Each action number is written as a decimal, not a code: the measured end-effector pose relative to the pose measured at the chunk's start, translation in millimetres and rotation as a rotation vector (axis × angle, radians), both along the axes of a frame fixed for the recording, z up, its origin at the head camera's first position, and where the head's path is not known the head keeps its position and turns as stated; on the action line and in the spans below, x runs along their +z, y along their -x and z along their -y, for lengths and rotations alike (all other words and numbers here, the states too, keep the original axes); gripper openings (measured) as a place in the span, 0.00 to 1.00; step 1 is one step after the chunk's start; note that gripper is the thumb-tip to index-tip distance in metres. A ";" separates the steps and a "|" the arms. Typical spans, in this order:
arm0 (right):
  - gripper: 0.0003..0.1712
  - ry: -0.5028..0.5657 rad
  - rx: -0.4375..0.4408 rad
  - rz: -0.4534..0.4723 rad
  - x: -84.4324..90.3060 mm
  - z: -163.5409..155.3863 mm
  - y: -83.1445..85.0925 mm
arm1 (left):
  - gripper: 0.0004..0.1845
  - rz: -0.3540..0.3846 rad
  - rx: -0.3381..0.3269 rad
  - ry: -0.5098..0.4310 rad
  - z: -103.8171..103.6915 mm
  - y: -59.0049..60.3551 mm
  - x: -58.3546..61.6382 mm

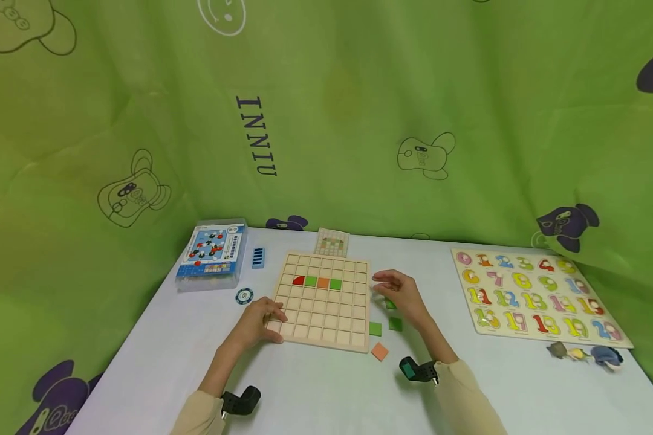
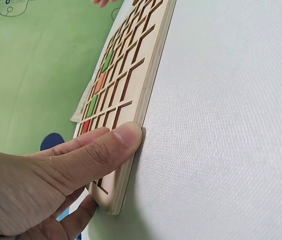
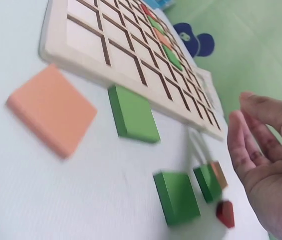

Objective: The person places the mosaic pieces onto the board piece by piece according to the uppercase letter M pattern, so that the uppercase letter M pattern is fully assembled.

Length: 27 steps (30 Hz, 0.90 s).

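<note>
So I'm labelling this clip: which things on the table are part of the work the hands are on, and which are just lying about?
In use:
- wooden grid board, steadied by the left hand
- tiles in the board
- loose tiles beside the right hand
- pattern card

Lying about:
- number puzzle
- plastic game box
- small round token
- toy animals

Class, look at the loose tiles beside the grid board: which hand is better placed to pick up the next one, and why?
Probably the right hand: it hovers open above the loose green tiles right of the grid board. The left hand rests on the board's far corner.
</note>
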State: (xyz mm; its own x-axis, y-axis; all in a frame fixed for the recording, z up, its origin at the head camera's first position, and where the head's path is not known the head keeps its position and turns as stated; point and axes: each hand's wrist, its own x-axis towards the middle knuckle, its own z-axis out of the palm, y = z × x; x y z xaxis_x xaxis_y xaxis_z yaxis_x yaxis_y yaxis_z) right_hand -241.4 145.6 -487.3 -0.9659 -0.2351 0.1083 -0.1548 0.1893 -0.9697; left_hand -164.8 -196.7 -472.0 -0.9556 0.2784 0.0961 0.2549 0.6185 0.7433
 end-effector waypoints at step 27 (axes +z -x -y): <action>0.16 -0.043 -0.025 -0.101 -5.4 -50.7 -60.6 | 0.18 0.003 0.002 0.014 3.2 2.0 -4.0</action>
State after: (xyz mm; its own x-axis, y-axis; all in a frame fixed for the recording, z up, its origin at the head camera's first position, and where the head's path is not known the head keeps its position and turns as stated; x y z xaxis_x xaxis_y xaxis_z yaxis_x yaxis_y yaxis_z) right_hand -180.8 196.3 -492.7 -0.9563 -0.2173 0.1957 -0.2460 0.2359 -0.9401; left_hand -166.8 -199.8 -476.1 -0.9564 0.2780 0.0892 0.2515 0.6295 0.7352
